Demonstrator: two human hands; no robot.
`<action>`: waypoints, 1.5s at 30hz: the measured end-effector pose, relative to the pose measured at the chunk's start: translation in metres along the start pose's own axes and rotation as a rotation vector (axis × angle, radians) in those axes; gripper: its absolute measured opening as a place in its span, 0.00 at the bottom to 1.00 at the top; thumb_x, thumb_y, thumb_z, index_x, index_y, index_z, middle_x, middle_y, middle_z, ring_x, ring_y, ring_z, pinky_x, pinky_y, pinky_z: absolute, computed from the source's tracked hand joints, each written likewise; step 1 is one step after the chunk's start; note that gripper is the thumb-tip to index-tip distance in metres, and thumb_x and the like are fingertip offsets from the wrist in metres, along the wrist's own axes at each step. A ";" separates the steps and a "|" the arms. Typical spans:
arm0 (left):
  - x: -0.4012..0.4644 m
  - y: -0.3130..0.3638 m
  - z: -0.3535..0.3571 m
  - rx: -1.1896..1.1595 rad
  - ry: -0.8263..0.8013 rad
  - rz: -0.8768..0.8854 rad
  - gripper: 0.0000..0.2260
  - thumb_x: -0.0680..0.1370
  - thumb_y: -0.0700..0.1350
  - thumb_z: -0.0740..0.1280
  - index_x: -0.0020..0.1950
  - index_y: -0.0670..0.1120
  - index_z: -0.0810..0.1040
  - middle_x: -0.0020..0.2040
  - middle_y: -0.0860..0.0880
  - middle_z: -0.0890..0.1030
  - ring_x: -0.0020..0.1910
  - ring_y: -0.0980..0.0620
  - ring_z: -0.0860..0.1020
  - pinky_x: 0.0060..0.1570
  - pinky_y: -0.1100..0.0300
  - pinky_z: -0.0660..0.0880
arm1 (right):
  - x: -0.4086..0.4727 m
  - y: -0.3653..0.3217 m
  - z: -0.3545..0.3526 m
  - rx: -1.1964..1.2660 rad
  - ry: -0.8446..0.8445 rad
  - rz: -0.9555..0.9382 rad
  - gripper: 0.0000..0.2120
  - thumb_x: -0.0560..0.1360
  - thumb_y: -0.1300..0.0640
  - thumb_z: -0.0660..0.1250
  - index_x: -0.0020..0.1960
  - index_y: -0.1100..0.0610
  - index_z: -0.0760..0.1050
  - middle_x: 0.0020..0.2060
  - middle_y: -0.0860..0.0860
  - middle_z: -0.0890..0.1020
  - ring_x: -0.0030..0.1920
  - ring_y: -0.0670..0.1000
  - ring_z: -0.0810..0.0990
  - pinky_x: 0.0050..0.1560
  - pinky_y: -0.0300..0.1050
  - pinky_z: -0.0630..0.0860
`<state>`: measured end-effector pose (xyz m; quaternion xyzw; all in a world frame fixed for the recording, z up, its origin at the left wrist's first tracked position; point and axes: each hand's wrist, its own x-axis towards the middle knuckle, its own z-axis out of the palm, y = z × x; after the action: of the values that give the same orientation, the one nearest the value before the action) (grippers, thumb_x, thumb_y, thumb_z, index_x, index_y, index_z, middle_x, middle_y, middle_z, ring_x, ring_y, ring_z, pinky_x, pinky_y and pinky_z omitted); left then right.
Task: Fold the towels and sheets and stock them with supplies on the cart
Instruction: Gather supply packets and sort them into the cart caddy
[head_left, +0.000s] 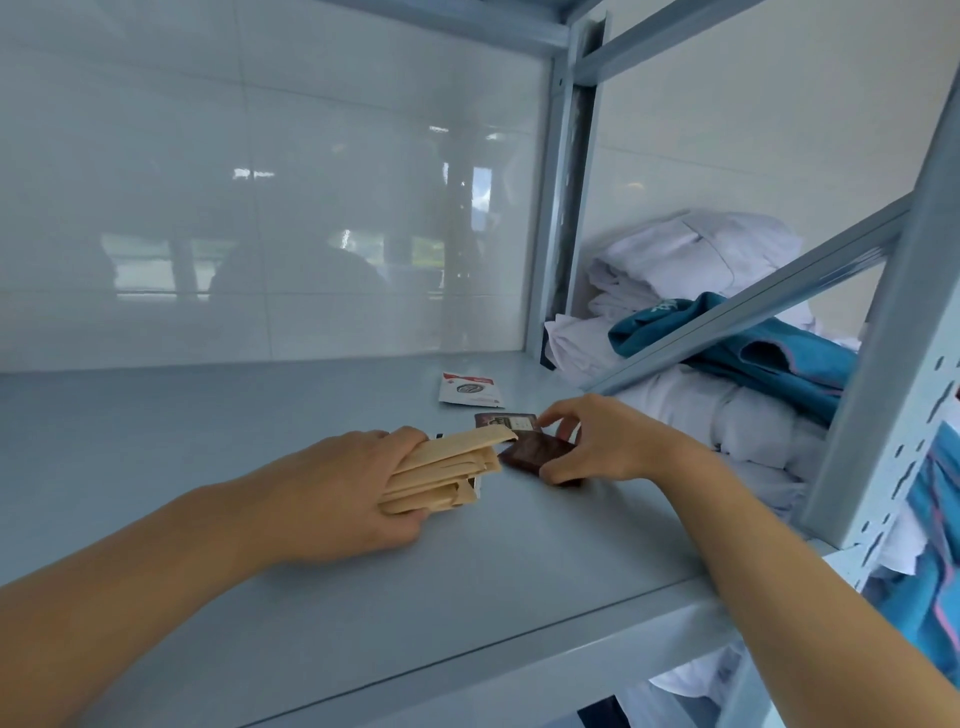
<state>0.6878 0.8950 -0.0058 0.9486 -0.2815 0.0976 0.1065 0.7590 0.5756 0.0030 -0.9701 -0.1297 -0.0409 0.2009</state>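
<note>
I judge I'm on the supplies step, gathering sachets off the shelf (156, 415). My left hand (358, 488) clamps a fan of tan packets (447, 470) near the shelf's middle. Right of them, my right hand (602, 441) pinches a dark brown sachet (535, 451); next it needs lifting. A white sachet (470, 389) lies behind. Folded linens (701, 332) fill the right bay.
</note>
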 end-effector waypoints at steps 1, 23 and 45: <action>0.000 0.000 0.000 -0.001 0.004 -0.003 0.18 0.72 0.64 0.64 0.60 0.62 0.68 0.48 0.60 0.77 0.44 0.59 0.77 0.48 0.58 0.76 | 0.000 -0.002 0.000 0.001 0.022 -0.003 0.30 0.60 0.38 0.75 0.62 0.39 0.77 0.50 0.40 0.80 0.47 0.42 0.80 0.43 0.37 0.73; -0.006 -0.025 -0.012 0.034 -0.031 -0.085 0.17 0.73 0.63 0.66 0.58 0.60 0.70 0.45 0.58 0.78 0.43 0.59 0.77 0.48 0.56 0.77 | 0.000 -0.032 0.007 -0.108 -0.132 0.024 0.22 0.65 0.46 0.73 0.58 0.47 0.75 0.47 0.44 0.80 0.46 0.45 0.80 0.43 0.44 0.76; 0.002 -0.050 -0.018 0.046 -0.025 -0.163 0.17 0.72 0.63 0.66 0.56 0.59 0.71 0.45 0.57 0.79 0.42 0.57 0.78 0.47 0.55 0.78 | 0.087 -0.034 0.005 -0.224 -0.247 0.000 0.32 0.68 0.41 0.70 0.71 0.49 0.73 0.63 0.48 0.78 0.60 0.51 0.77 0.61 0.49 0.75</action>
<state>0.7148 0.9396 0.0042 0.9717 -0.2024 0.0832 0.0887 0.8336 0.6278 0.0228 -0.9841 -0.1481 0.0643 0.0742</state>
